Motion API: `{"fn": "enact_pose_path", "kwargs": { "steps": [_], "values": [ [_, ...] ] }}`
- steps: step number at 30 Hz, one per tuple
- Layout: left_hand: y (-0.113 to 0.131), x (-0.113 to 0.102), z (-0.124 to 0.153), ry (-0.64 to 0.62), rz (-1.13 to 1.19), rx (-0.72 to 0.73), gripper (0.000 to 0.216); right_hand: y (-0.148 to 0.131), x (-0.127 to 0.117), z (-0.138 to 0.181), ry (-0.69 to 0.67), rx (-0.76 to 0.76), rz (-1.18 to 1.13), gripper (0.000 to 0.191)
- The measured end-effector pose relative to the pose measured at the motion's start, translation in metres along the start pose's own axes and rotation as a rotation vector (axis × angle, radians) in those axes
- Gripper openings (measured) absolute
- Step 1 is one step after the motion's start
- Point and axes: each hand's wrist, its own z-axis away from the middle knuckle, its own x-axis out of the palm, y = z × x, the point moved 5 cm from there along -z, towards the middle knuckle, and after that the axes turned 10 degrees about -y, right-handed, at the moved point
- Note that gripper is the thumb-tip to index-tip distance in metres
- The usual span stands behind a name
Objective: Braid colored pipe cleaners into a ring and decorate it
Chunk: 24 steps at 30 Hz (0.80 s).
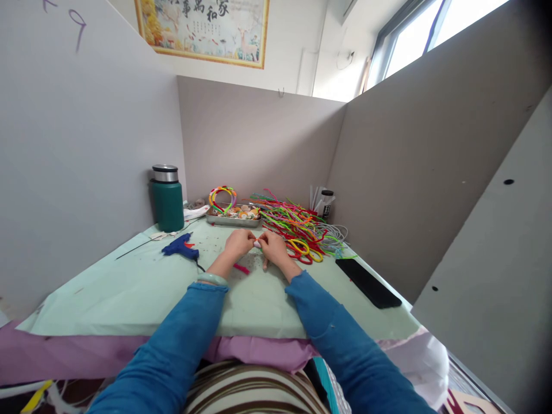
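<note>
My left hand [238,243] and my right hand [273,247] meet over the middle of the table, fingertips pinched together. Between them is a small whitish-pink piece [257,244], too small and covered to name. A short pinkish-red fuzzy strip [241,268] lies on the cloth just below my left hand. To the right of my right hand are scissors with yellow and red handles [304,248]. Behind them spreads a heap of colourful pipe cleaners [288,217]. A blue glue gun [180,246] lies left of my left hand.
A metal tray [228,222] of small pieces stands at the back, with a multicoloured twisted ring [222,198] on it. A green bottle [168,201] stands at the left. At the right lies a black phone-like slab [367,282]. Grey partitions [259,132] enclose the table.
</note>
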Motion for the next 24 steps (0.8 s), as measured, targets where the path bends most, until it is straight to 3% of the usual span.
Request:
{"fn": "enact_pose_path", "kwargs": {
  "steps": [11,17,21,24],
  "values": [
    [-0.0042,0.0064,0.0008,-0.049,0.4,-0.147,0.018,0.0029,0.0027,-0.0007,0.092,0.051,-0.222,0.014],
    [-0.0012,0.0076,0.0023,-0.05,0.691,-0.107,0.02,0.0065,0.0072,-0.0055,0.135,0.092,-0.429,0.017],
    [-0.0053,0.0023,0.0014,-0.001,0.609,-0.114,0.028,0.004,0.0066,-0.0033,0.123,0.079,-0.379,0.016],
    [-0.0062,0.0004,-0.0004,-0.003,0.476,-0.083,0.023,0.0047,0.0058,-0.0013,0.117,0.076,-0.35,0.016]
  ]
}}
